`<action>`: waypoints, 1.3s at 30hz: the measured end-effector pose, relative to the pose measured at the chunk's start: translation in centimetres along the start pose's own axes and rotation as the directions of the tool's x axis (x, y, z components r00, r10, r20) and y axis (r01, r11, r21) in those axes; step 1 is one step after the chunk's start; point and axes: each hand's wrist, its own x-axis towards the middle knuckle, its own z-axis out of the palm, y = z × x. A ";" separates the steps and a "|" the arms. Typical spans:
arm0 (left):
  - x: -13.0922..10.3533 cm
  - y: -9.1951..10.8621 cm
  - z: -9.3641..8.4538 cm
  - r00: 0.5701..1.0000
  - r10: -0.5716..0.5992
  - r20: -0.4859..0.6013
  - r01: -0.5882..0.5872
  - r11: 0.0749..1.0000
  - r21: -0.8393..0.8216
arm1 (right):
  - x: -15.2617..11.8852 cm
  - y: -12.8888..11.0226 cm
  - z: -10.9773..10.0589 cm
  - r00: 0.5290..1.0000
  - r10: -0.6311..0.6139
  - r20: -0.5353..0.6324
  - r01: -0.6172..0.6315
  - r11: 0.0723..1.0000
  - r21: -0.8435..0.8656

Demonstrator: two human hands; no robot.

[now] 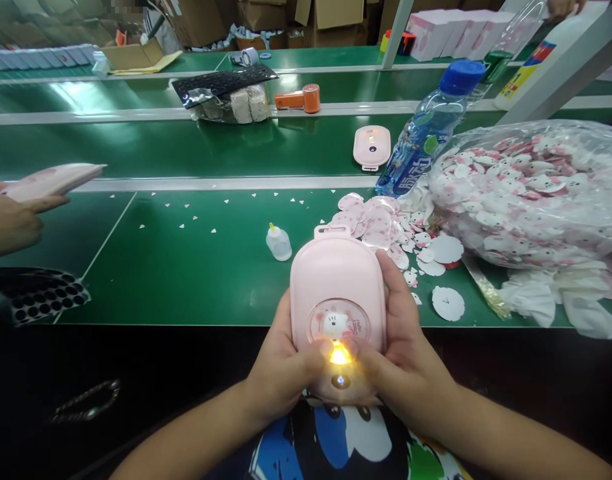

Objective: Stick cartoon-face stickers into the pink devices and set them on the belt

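Observation:
A pale pink rounded case (pixel 338 273) with a loop at its top is held between both my hands, in front of the table's edge. My left hand (pixel 289 353) grips its left side and my right hand (pixel 399 340) its right side. Both thumbs press near the lower rim of a round cartoon-cat sticker (pixel 336 321) set in the case. A yellow light (pixel 341 353) glows between the thumbs, above a small dark button (pixel 341 381). Beyond the case lie a heap of round pink stickers (pixel 379 220) and a small white dropper bottle (pixel 279 242).
A bulging plastic bag (pixel 526 193) of cat-shaped pieces and a blue-capped drink bottle (pixel 426 133) stand at right. A second pink case (pixel 372 147) lies on the green table (pixel 211 280) farther back. At left, another person's hand (pixel 16 217) holds a pale pink object (pixel 56 181).

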 end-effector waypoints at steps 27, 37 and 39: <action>0.0 0.2 0.6 0.963 0.253 0.088 -0.268 0.896 0.355 | 1.6 -1.0 0.2 0.996 -0.050 -0.076 0.056 0.995 0.082; 0.1 0.2 0.5 0.952 0.288 0.102 -0.306 0.886 0.350 | 1.9 -1.4 0.3 0.997 0.006 -0.082 0.001 0.996 0.090; 0.3 0.2 0.6 0.945 0.304 0.120 -0.327 0.888 0.324 | 1.9 -1.4 0.1 0.997 0.026 -0.074 -0.020 0.996 0.088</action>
